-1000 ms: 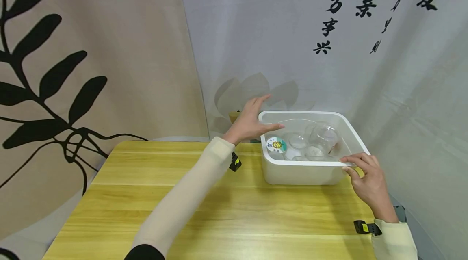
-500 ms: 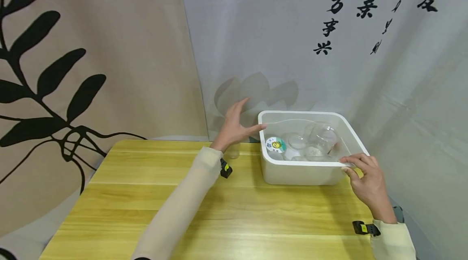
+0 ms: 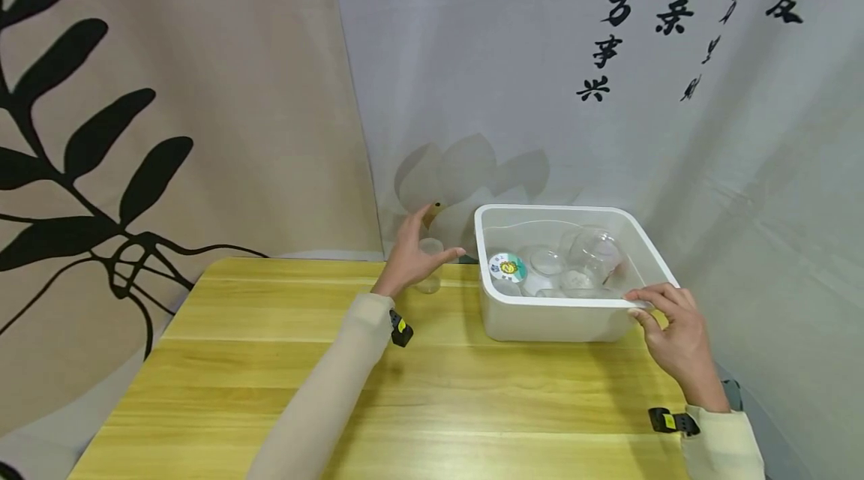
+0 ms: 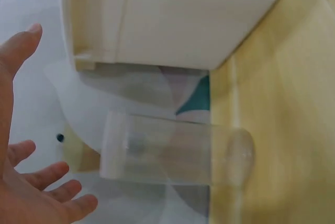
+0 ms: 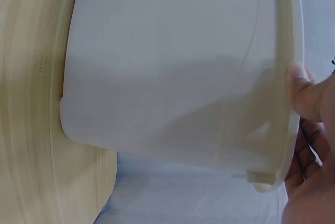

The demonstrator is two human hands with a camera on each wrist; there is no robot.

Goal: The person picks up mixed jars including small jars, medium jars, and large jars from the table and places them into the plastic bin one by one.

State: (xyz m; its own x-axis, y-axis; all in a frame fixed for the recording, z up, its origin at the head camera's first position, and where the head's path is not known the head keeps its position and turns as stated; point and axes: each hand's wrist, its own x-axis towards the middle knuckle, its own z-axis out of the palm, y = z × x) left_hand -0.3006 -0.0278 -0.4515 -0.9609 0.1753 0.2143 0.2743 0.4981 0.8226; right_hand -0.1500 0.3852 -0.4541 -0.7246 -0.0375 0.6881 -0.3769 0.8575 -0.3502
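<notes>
A clear cylindrical plastic jar stands upright near the table's back edge, left of the bin. My left hand is at the jar with thumb and fingers spread. In the left wrist view a gap shows between that hand and the top end of the jar. My right hand pinches the front right rim of a white plastic bin; the right wrist view shows its thumb on the rim. Inside the bin lie several clear containers and a round piece with a printed label.
The wooden table spreads to the left and in front of the bin. Right behind the table hangs a light curtain with printed leaves and characters. A grey curtain closes off the right side.
My left hand has moved from the bin's left rim leftward and down to the jar, staying spread. The right hand keeps its place on the rim.
</notes>
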